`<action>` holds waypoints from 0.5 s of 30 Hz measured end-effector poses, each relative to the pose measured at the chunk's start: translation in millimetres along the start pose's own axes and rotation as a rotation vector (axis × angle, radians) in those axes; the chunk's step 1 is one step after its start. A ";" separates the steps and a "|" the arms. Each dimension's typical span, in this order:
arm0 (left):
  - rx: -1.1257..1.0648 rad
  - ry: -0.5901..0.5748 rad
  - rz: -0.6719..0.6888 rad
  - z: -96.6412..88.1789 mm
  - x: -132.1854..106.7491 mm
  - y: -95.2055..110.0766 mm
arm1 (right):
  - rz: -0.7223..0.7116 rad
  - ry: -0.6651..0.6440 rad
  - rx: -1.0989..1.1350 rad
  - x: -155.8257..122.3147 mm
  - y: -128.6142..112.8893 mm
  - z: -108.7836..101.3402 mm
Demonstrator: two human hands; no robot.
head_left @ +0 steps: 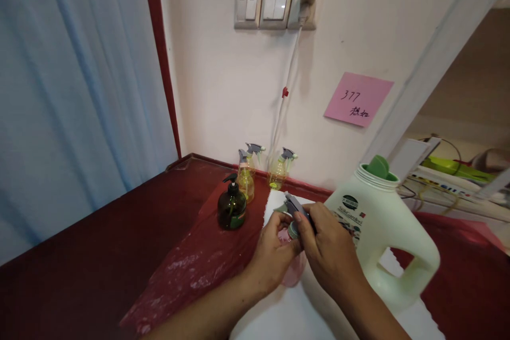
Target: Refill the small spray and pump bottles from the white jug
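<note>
Left hand [273, 249] and right hand [330, 239] grasping a pink spray bottle [294, 272] and its grey trigger head [297, 208]
The left hand grips near the neck, the right hand clasps the head, above a white sheet [261, 316] beside a mint-green jug [402, 223]; apparently fitting or loosening the head, which calls for steadying the bottle
</note>
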State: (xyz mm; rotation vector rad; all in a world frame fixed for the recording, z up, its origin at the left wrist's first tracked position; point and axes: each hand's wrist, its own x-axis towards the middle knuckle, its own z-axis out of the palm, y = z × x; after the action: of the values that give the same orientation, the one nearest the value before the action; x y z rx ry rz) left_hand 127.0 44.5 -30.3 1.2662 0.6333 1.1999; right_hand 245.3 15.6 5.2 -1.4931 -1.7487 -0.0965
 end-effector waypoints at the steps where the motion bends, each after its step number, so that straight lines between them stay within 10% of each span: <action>1: 0.026 -0.015 0.017 -1.5 -0.1 0.5 | 0.002 -0.001 0.000 0.0 0.1 -0.2; 15: 0.069 -0.100 0.021 -7.5 -2.4 2.1 | 0.026 -0.014 0.026 -1.9 0.4 0.0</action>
State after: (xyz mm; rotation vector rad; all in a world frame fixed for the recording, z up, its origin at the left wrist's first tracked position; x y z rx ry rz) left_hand 118.9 44.8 -30.8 1.3846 0.5935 1.1321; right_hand 245.5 14.2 3.9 -1.5010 -1.7351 -0.0500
